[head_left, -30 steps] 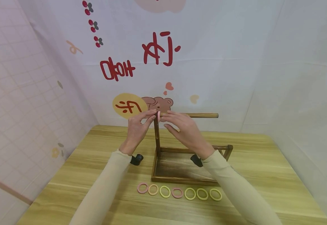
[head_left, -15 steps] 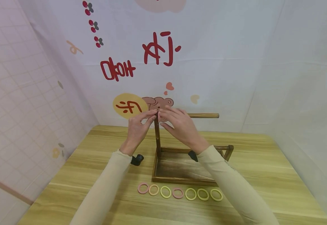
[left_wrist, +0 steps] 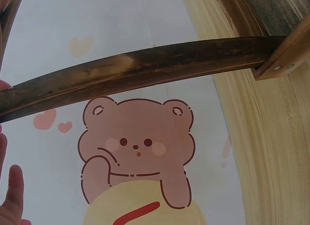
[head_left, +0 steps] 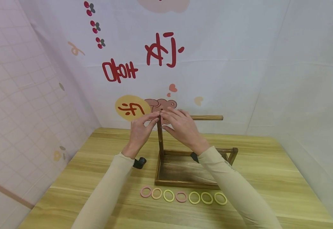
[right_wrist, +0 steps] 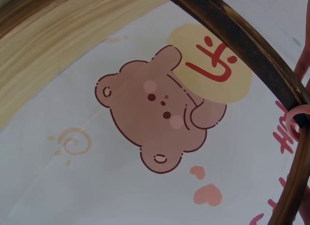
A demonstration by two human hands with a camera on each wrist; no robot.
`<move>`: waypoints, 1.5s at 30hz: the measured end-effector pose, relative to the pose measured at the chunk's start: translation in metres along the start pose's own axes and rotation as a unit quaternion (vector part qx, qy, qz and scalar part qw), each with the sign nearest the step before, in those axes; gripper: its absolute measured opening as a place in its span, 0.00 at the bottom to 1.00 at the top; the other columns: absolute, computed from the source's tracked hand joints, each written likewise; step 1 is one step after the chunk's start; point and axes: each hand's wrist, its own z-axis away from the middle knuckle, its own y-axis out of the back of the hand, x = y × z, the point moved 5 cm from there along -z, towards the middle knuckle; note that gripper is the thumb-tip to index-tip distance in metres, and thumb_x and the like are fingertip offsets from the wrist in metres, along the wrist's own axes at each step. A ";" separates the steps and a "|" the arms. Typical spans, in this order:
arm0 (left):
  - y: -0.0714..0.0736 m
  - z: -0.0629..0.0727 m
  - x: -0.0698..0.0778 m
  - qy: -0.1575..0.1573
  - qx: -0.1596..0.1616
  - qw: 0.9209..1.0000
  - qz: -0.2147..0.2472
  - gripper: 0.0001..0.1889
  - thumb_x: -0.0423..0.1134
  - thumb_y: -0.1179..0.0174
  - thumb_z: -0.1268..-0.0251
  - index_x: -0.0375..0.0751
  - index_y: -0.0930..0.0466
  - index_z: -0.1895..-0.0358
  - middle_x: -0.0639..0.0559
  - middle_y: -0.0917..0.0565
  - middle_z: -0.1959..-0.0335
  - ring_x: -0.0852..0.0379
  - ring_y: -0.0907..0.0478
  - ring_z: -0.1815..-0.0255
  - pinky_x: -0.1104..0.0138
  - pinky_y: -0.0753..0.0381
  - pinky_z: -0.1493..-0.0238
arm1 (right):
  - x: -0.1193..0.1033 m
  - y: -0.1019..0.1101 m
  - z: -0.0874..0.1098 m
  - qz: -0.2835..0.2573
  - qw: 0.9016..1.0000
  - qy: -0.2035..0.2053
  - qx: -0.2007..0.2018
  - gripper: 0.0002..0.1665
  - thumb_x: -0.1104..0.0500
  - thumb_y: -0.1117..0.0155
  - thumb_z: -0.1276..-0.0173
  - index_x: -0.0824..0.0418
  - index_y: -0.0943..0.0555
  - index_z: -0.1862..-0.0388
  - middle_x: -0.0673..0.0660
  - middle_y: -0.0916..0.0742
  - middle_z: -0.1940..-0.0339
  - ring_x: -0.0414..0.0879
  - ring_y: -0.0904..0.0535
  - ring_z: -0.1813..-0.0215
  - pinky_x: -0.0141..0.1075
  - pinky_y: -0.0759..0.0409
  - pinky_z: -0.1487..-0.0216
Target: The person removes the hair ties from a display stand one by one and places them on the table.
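My left hand (head_left: 139,132) is at the top of the upright post of a dark wooden rack (head_left: 160,143), its thumb and fingertips pinching the corner. From the other side my right hand (head_left: 183,128) reaches over the horizontal rod (head_left: 209,117), fingers fairly straight, fingertips near the post and thumb apart. A pink ring (right_wrist: 293,122) hangs round the rod against the post in the right wrist view; the right fingers mostly hide it from the head. In the left wrist view the post (left_wrist: 145,65) crosses the picture, and a left fingertip shows at its end.
A row of pink, orange and yellow rings (head_left: 168,195) lies on the wooden table (head_left: 112,203) in front of the rack's base tray (head_left: 183,168). Behind stands a white cloth wall (head_left: 226,79) with a printed bear and red characters.
My right hand has moved left along the rod toward the post. The pink ring, seen between the hands before, is now largely covered from the head. My left hand has stayed put.
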 end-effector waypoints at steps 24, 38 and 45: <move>-0.001 0.000 0.001 0.003 -0.003 1.000 0.006 0.13 0.32 0.30 0.33 0.37 0.10 0.47 0.43 0.11 0.48 0.46 0.10 0.55 0.51 0.14 0.49 | 0.001 -0.001 -0.007 0.001 0.999 -0.032 0.004 0.23 0.55 0.23 0.33 0.59 0.17 0.41 0.55 0.10 0.45 0.52 0.18 0.35 0.51 0.21 0.38; 0.000 0.000 0.003 -0.006 0.002 1.000 -0.002 0.12 0.31 0.31 0.32 0.37 0.10 0.47 0.43 0.11 0.48 0.46 0.10 0.55 0.51 0.13 0.50 | 0.002 0.010 -0.008 0.003 0.999 -0.037 0.014 0.22 0.55 0.23 0.33 0.58 0.14 0.41 0.54 0.11 0.45 0.53 0.17 0.37 0.52 0.21 0.40; 0.000 0.000 0.002 -0.001 0.000 1.000 -0.005 0.12 0.31 0.31 0.32 0.36 0.11 0.47 0.42 0.11 0.48 0.45 0.10 0.56 0.51 0.13 0.51 | 0.003 0.012 -0.007 0.003 0.999 -0.038 0.015 0.25 0.55 0.22 0.34 0.57 0.14 0.39 0.54 0.11 0.43 0.53 0.17 0.37 0.52 0.21 0.40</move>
